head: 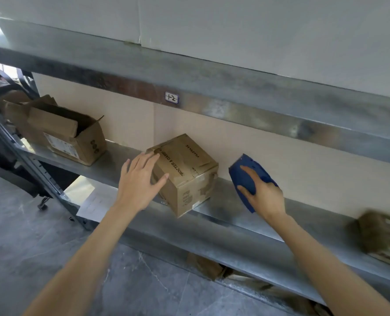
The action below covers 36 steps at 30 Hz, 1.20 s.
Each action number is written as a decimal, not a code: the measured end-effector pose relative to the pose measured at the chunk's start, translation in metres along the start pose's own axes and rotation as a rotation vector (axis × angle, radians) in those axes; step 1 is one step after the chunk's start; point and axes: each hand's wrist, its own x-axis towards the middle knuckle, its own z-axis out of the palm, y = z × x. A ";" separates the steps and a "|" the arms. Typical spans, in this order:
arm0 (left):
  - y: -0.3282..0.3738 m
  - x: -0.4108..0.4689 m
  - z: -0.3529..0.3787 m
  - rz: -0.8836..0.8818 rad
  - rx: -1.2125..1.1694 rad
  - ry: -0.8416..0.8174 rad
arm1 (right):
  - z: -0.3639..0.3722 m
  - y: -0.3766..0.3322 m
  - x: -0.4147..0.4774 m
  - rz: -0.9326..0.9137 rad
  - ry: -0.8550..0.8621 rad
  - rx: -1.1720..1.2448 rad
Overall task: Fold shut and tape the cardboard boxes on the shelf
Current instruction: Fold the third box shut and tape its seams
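Cardboard box (187,174), flaps folded down, sits askew on the metal shelf (221,201), one corner over the front edge. Left hand (141,181), fingers straight and spread, rests against its upper left corner. Right hand (265,197), just right of the box, grips a blue tape dispenser (246,176). An open box (63,133) stands well left; a blurred box (385,238) lies far right.

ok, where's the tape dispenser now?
Head view, right of centre: the blue tape dispenser is in the right hand, over the shelf, right of the closed box.
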 end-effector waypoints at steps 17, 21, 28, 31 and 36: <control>0.022 0.018 -0.038 0.274 -0.457 -0.131 | -0.082 -0.087 -0.010 -0.473 -0.261 0.280; 0.020 0.018 -0.041 0.270 -0.524 -0.238 | -0.077 -0.092 -0.011 -0.565 -0.272 0.126; 0.017 0.008 -0.042 0.240 -0.652 -0.256 | -0.072 -0.094 -0.010 -0.625 -0.280 0.124; 0.016 0.009 -0.041 0.219 -0.670 -0.261 | -0.071 -0.094 -0.009 -0.639 -0.265 0.134; 0.012 0.009 -0.038 0.208 -0.691 -0.270 | -0.068 -0.093 -0.009 -0.661 -0.233 0.086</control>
